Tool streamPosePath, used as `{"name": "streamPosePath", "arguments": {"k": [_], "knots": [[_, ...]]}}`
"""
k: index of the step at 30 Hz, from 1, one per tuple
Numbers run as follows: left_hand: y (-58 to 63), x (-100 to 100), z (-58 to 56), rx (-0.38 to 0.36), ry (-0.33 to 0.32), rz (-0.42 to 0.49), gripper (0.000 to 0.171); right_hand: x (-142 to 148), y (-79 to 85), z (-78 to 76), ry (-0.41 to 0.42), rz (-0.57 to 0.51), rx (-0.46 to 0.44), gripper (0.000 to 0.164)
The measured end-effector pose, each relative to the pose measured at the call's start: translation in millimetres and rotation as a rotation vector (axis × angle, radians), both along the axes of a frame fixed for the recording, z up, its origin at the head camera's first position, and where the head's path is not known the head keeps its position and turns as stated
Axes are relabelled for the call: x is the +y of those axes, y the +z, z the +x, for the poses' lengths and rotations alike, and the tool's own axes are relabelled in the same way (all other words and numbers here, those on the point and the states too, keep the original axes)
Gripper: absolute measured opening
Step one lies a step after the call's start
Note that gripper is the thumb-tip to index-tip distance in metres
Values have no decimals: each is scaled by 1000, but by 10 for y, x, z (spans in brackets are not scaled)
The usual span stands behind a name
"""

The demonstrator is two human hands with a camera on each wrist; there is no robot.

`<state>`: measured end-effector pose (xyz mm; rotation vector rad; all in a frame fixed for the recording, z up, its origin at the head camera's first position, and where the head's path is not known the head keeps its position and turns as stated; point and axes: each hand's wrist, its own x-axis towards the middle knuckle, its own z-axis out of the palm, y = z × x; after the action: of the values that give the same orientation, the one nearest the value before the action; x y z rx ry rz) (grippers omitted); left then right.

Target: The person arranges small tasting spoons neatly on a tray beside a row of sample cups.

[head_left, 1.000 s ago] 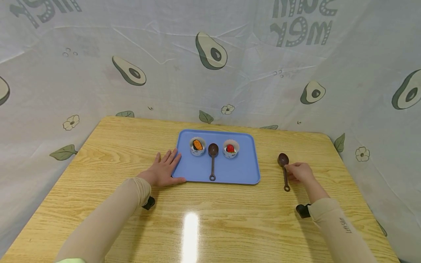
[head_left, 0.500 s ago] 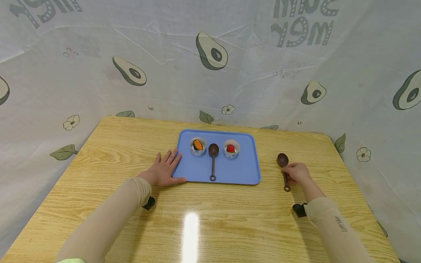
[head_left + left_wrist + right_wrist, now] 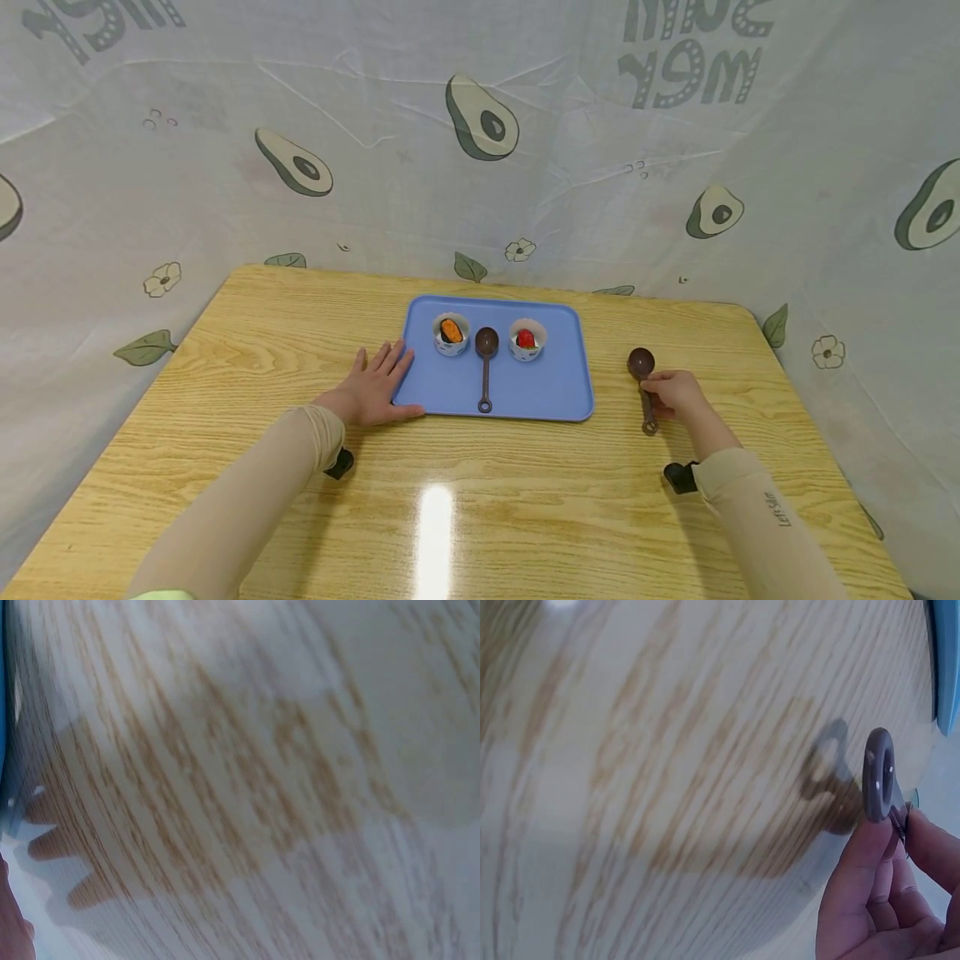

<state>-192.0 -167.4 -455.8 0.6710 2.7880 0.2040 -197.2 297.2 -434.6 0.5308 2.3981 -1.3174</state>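
Note:
To the right of the tray, my right hand (image 3: 678, 392) pinches the handle of a dark brown spoon (image 3: 641, 363) between thumb and fingers. The ring end of that spoon (image 3: 877, 776) stands off the table in the right wrist view, its shadow falling on the wood. My left hand (image 3: 371, 393) lies with fingers spread at the left edge of the blue tray (image 3: 536, 400), thumb at its near corner. A second brown spoon (image 3: 486, 371) lies on the tray between two paper cups. One cup (image 3: 451, 346) holds an orange-topped sushi piece, the other cup (image 3: 526, 352) a red one.
The wooden table (image 3: 510, 508) stretches around the tray and shows a bright light reflection near its front. A white cloth (image 3: 375, 192) printed with avocados hangs behind and beside the table. Black wrist devices sit under both sleeves.
My right hand has shifted slightly left, and the spoon's bowl and ring end have moved a little left with it. The left hand, tray and cups have stayed put.

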Motion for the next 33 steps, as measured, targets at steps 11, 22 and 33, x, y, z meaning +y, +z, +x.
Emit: {"name": "streamPosePath", "arguments": {"k": [11, 22, 33], "knots": [[16, 17, 20, 3, 7, -7, 97, 3, 47, 42, 9, -37, 14, 45], [10, -1, 25, 4, 5, 3, 95, -19, 64, 45, -4, -56, 18, 44], [-3, -1, 20, 18, 1, 10, 95, -8, 42, 30, -11, -52, 24, 43]]}}
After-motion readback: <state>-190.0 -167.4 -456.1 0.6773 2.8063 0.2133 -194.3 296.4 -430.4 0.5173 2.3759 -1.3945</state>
